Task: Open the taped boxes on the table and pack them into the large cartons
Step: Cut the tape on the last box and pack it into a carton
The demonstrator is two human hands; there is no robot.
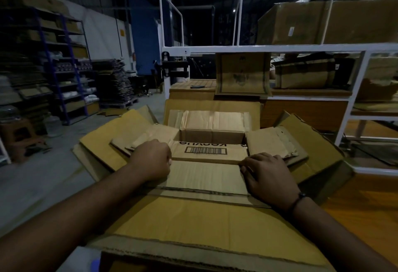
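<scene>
Nearest item: the near flap of the large carton, folded outward toward the viewer, both bare forearms lying across it. The carton stands open on the wooden tabletop with all four flaps spread.

Inside it sits the small box, its own flaps turned out to left, right and rear. Its interior looks dark and no contents can be made out. On its near side is a panel with a printed barcode, the lettering upside down to the viewer.

Left hand - fingers curled into a fist at the left end of that panel's near edge, knuckles up. Whether it actually has a hold there cannot be told.

Right hand - fingers bent over the right end of the same edge, gripping it. A dark wristband is on that wrist.

Behind the carton is a white metal rack carrying further cartons. To the left are blue shelving and stacked flattened cardboard on the floor. Lighting is dim.
</scene>
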